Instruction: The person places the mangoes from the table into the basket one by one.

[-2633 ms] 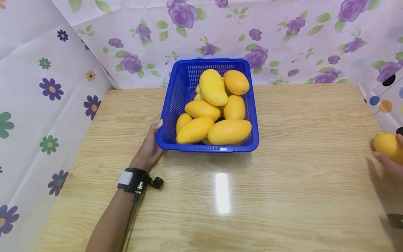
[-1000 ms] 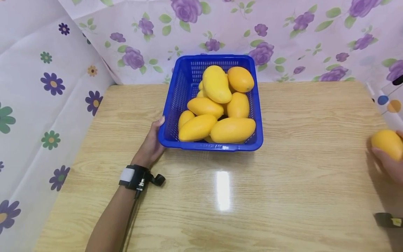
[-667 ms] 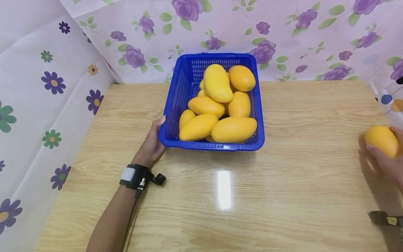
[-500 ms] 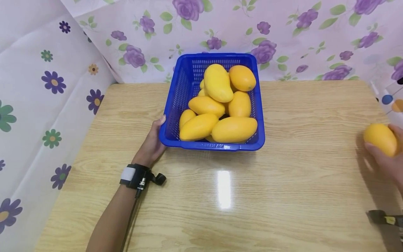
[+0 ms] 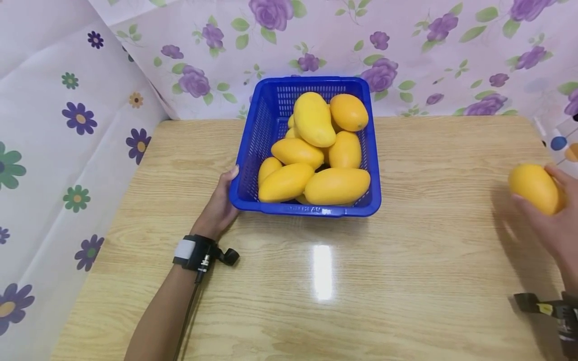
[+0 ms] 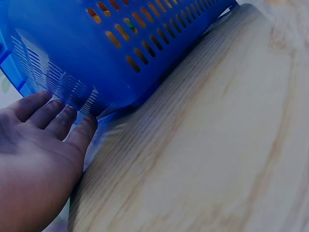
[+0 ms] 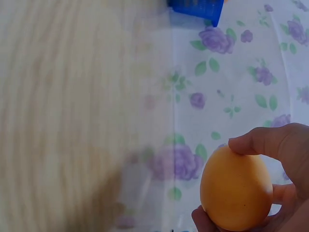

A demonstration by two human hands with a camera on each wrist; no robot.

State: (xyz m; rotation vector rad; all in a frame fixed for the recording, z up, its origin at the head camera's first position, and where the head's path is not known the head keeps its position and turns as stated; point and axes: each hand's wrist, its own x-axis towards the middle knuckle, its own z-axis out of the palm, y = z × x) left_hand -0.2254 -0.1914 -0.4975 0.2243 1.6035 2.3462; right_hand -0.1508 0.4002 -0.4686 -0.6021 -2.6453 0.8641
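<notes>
A blue plastic basket (image 5: 251, 145) full of several yellow mangoes (image 5: 336, 185) stands at the back middle of the wooden table (image 5: 316, 281). My left hand (image 5: 219, 203) rests flat against the basket's near left corner, fingers straight; the left wrist view shows those fingers (image 6: 58, 118) touching the basket wall (image 6: 111, 53). My right hand (image 5: 548, 220) is at the table's right edge and holds a single yellow mango (image 5: 534, 188) above the wood, fingers curled round it. In the right wrist view that mango (image 7: 236, 188) sits in my hand, with the basket (image 7: 198, 8) far off.
Floral cloth (image 5: 406, 45) hangs behind the table and along its left side (image 5: 67, 150). The wooden surface between the basket and my right hand carries only a light reflection (image 5: 321, 271). A black wrist strap (image 5: 196, 253) sits on my left forearm.
My right hand has carried the mango up and leftward, further over the table. The left hand and basket have stayed put.
</notes>
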